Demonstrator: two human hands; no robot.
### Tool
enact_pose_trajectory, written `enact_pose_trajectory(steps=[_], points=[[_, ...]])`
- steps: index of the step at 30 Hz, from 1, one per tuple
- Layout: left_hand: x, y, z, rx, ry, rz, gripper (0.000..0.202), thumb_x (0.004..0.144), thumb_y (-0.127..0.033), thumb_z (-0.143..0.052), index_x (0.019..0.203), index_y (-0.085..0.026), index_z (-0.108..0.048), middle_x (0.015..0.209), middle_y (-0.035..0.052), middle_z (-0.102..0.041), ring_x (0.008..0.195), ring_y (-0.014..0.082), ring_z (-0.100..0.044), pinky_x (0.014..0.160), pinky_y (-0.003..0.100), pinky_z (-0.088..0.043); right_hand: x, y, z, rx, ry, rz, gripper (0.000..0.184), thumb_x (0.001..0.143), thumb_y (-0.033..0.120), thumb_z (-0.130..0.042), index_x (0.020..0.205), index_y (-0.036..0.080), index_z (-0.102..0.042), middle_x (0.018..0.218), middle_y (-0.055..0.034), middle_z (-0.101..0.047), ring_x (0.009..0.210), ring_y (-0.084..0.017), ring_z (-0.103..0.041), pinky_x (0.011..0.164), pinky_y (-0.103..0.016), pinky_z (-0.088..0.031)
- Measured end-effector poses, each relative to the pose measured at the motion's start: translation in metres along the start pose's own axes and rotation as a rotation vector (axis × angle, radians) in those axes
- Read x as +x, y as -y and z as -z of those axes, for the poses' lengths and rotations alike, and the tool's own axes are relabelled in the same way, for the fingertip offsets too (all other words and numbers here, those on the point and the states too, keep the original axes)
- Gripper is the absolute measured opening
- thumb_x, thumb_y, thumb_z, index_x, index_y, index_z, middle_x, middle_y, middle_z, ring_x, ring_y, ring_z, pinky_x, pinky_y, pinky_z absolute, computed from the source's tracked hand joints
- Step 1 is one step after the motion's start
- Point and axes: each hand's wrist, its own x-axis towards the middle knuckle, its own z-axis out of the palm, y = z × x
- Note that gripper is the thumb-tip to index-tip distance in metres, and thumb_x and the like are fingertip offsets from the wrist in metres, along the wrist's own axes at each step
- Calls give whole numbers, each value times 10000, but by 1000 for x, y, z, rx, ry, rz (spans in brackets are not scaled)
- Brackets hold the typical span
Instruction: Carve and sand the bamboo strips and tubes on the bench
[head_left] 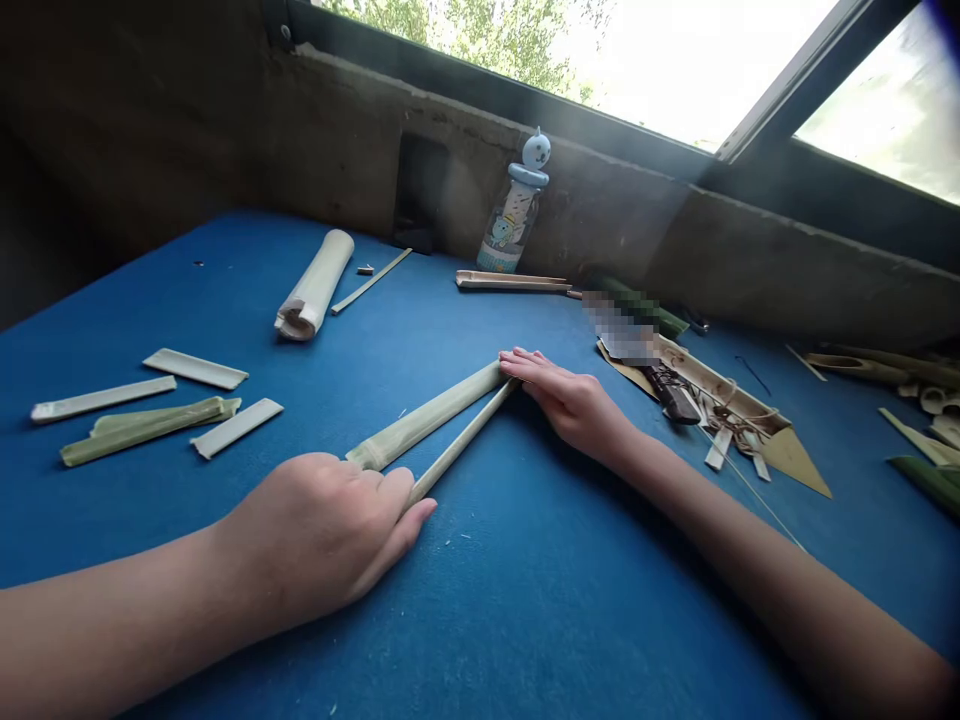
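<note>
In the head view, two pale green bamboo strips lie at the middle of the table, their far ends close together. The wider bamboo strip [427, 418] is on the left, the thin bamboo strip [465, 440] on the right. My left hand [330, 525] is closed round the near end of the thin strip, its knuckles up against the near end of the wider one. My right hand [566, 395] rests over the far ends of both strips. Its fingers are stretched out and lie side by side; its thumb is hidden.
Several split bamboo pieces [236, 428] lie at left on the blue table [525, 610]. Behind them is a bamboo tube [319, 280]. A bottle [510, 230] stands by the wall. At right are a dark-handled knife [671, 395], a bamboo trough [720, 385] and scraps.
</note>
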Motion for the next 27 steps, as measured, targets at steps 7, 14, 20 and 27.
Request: enact_pose_trajectory(steps=[7,14,20,27], points=[[2,1,1,43,-74,-79,471,1114,-236,-333,687,-268,-529,541,-16,-561,418,221,-590,425,403,-433,-6,82,-14,15,66,311,433,1060,29,-421,1402,40,-685,1487,-158,-695,1489,-213,-580,1309,-363,-429],[-3,4,-2,-38,-8,19,464,1133,-358,-332,740,-275,-565,555,-18,-583,442,236,-618,447,402,-423,-4,27,-11,-216,-91,-54,411,1080,84,-443,1395,63,-706,1459,-211,-698,1430,-294,-625,1243,-463,-516],[1,4,3,-17,-19,-57,485,1117,-271,-325,697,-265,-569,561,-1,-608,453,230,-632,459,401,-446,-6,72,-12,-89,20,344,411,1092,75,-418,1381,-7,-699,1473,-188,-693,1469,-263,-596,1295,-381,-453],[-2,4,-3,-9,-49,-45,428,1116,-305,-372,721,-271,-535,561,-19,-560,456,220,-608,462,390,-428,-9,59,-14,-195,-60,102,465,1034,17,-410,1401,42,-695,1472,-216,-681,1472,-283,-588,1274,-474,-481]])
